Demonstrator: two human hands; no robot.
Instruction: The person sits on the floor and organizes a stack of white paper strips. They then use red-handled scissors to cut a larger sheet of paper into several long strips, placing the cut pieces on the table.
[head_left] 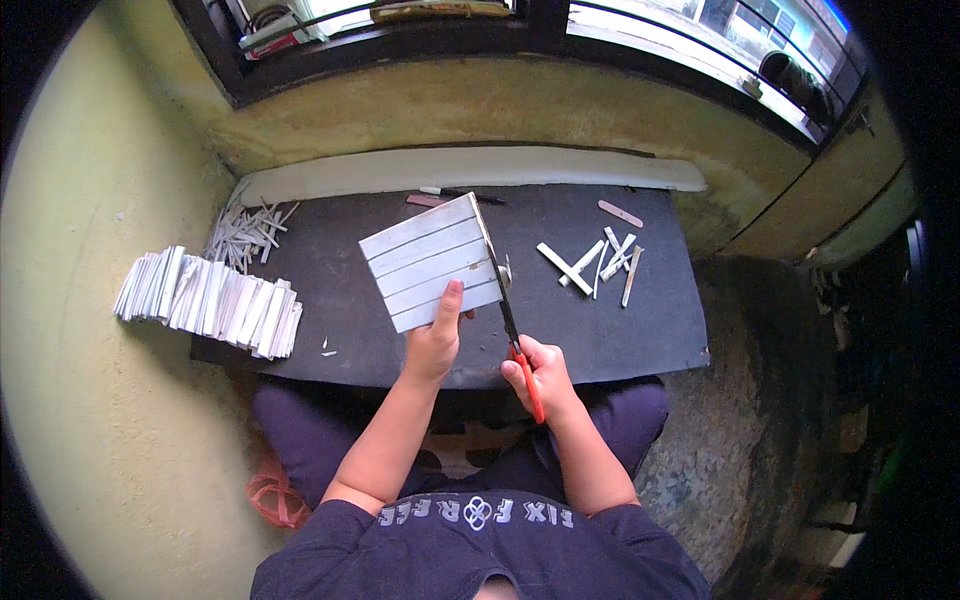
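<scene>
My left hand [435, 338] grips a white square panel [425, 260] by its near edge, the thumb lying on top. The panel has several dark lines across it, like flat strips set side by side. In my right hand [545, 374] are scissors [530, 385] with red handles and dark blades. The blades lie along the panel's right edge; whether they are parted I cannot tell. A small pale piece [506, 270] shows just beside the blades. My left fingers are mostly hidden under the panel.
Loose white strips [610, 262] lie right on the dark table [640, 340], near a pinkish stick [620, 213]. At left are a long stacked row of white strips [215, 300] and a scattered heap [250, 235]. A black marker [480, 197] lies behind the panel, before a white roll [470, 170].
</scene>
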